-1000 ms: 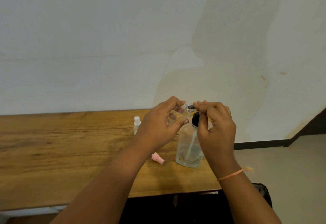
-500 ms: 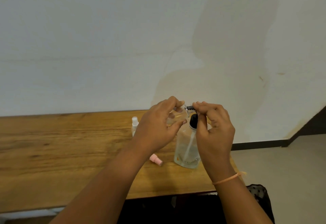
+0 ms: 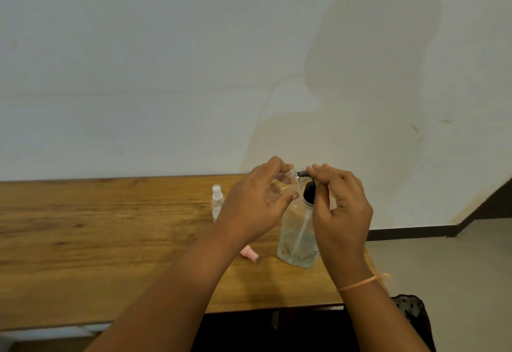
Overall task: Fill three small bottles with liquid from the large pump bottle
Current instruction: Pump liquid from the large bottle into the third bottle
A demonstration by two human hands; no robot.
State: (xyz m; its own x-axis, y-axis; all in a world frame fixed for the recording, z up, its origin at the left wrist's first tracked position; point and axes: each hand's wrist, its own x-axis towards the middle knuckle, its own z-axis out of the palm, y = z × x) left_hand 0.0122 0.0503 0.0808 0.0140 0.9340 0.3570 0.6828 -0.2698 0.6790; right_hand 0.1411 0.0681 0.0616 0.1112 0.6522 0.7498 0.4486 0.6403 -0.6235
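Observation:
A large clear pump bottle (image 3: pixel 296 238) with a black pump head stands on the wooden table (image 3: pixel 97 235) near its right end; little liquid shows in its bottom. My right hand (image 3: pixel 340 210) is closed over the pump head, fingers on the black nozzle. My left hand (image 3: pixel 257 204) holds a small clear bottle (image 3: pixel 285 185) with its mouth right at the nozzle tip. Another small clear bottle (image 3: pixel 217 203) with a white spray top stands behind my left hand. A pink cap (image 3: pixel 250 254) lies on the table under my left wrist.
A pale wall rises straight behind the table. The table's right end lies just past the pump bottle, with grey floor (image 3: pixel 443 263) and a dark baseboard beyond it. A dark object (image 3: pixel 412 313) sits below the front edge.
Both hands and the bottles stay in the same pose at the nozzle. Only the camera view has shifted slightly.

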